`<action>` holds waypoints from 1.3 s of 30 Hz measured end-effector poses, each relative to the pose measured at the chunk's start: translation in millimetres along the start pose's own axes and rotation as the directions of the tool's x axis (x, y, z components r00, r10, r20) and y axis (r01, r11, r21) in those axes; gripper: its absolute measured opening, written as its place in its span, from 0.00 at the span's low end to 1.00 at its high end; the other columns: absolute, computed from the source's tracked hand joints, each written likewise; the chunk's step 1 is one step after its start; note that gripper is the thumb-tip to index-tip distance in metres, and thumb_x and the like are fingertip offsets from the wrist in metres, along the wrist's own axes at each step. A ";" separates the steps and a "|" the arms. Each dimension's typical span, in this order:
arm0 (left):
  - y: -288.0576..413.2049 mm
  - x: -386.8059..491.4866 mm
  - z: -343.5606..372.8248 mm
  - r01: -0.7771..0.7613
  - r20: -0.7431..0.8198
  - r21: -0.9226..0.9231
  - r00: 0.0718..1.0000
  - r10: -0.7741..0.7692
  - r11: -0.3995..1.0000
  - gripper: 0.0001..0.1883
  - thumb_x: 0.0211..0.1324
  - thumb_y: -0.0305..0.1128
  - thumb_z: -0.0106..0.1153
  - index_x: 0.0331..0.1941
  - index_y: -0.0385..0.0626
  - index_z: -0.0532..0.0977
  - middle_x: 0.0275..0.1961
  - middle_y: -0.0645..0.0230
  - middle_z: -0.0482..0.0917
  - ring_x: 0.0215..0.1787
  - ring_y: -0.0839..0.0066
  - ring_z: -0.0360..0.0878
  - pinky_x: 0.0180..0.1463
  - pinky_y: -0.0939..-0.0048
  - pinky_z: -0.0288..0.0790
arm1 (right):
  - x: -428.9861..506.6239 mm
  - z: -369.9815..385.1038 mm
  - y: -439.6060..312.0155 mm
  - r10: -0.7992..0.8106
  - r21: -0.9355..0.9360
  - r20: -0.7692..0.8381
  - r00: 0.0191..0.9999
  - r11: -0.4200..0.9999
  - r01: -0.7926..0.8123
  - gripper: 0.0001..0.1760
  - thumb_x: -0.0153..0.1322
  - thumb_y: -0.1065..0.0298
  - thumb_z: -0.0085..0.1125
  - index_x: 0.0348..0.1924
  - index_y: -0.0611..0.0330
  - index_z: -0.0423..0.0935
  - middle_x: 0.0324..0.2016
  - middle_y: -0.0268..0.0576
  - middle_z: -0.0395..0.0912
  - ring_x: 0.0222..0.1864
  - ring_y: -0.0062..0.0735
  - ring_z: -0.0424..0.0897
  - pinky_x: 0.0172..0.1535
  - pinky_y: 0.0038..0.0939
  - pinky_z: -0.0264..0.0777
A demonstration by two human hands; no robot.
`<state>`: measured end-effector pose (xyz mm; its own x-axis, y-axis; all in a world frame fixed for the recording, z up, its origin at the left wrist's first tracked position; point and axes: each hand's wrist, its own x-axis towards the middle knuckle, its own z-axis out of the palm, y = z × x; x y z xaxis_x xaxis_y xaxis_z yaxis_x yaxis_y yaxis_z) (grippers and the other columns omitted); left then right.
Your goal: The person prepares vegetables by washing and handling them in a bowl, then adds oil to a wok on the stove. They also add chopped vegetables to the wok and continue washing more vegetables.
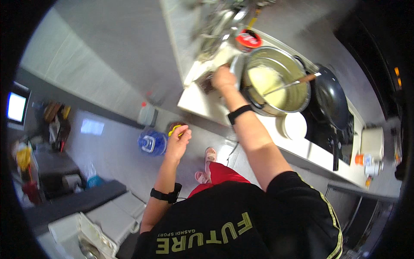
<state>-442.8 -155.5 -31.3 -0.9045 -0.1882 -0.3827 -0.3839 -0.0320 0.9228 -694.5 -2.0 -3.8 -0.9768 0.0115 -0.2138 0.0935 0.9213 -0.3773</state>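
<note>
My left hand (179, 140) is over the floor with fingers curled, near a yellow strip (175, 130) on a dark round object; whether it holds the strip cannot be told. My right hand (224, 77) reaches over the white counter, fingers hidden and blurred, between a dark brown item (207, 83) and the grey edge of a metal lid or bowl (238, 69). Just right of it stands a large steel pot (275, 108) with a pale yellow mixture (266, 82) inside. A wooden-handled utensil (302, 80) leans in the pot, its metal end in the mixture.
A black wok (333, 100) rests on the dark hob beside the pot. A white round container (295, 125) is at the counter's front. Behind are a red-lidded tub (249, 39) and blurred metalware (220, 29). A blue water bottle (152, 142) and a clear jug (147, 114) stand on the floor.
</note>
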 end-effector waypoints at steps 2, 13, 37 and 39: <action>25.9 23.4 18.4 0.039 0.047 -0.024 0.998 -0.038 0.999 0.18 0.65 0.37 0.55 0.54 0.41 0.72 0.47 0.67 0.78 0.44 0.76 0.79 0.46 0.75 0.72 | 3.0 -2.3 -2.3 0.043 0.016 -0.067 0.997 0.999 -0.042 0.22 0.66 0.67 0.52 0.51 0.69 0.73 0.52 0.55 0.76 0.53 0.47 0.78 0.53 0.41 0.73; 41.9 129.7 60.2 -0.302 0.017 0.645 0.924 0.382 0.702 0.47 0.46 0.37 0.70 0.67 0.40 0.52 0.67 0.48 0.55 0.67 0.53 0.61 0.65 0.59 0.63 | -31.5 3.1 -4.7 -0.195 0.107 -0.232 0.953 0.969 0.225 0.12 0.59 0.62 0.60 0.32 0.59 0.82 0.34 0.54 0.79 0.36 0.50 0.82 0.38 0.43 0.77; 29.2 171.6 61.4 -0.499 0.177 0.565 0.851 0.494 0.656 0.32 0.41 0.31 0.70 0.54 0.41 0.68 0.52 0.55 0.74 0.59 0.51 0.64 0.64 0.56 0.58 | -57.1 -13.1 -9.9 -0.355 -0.205 0.116 0.928 0.905 0.372 0.11 0.61 0.60 0.58 0.35 0.43 0.85 0.30 0.45 0.83 0.35 0.45 0.83 0.39 0.40 0.77; 30.3 172.1 60.6 -0.493 0.180 0.552 0.858 0.481 0.672 0.32 0.40 0.31 0.70 0.54 0.42 0.68 0.53 0.56 0.74 0.60 0.51 0.64 0.65 0.56 0.58 | -56.5 -14.5 -12.4 -0.356 -0.218 0.111 0.928 0.902 0.372 0.11 0.60 0.60 0.59 0.35 0.44 0.85 0.31 0.45 0.83 0.36 0.44 0.83 0.39 0.40 0.77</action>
<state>-621.3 -129.4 -71.9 -0.9941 0.0004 0.1081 0.0856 0.6136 0.7850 -643.3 -8.4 26.1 -0.9182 -0.3603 -0.1644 -0.3210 0.9202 -0.2239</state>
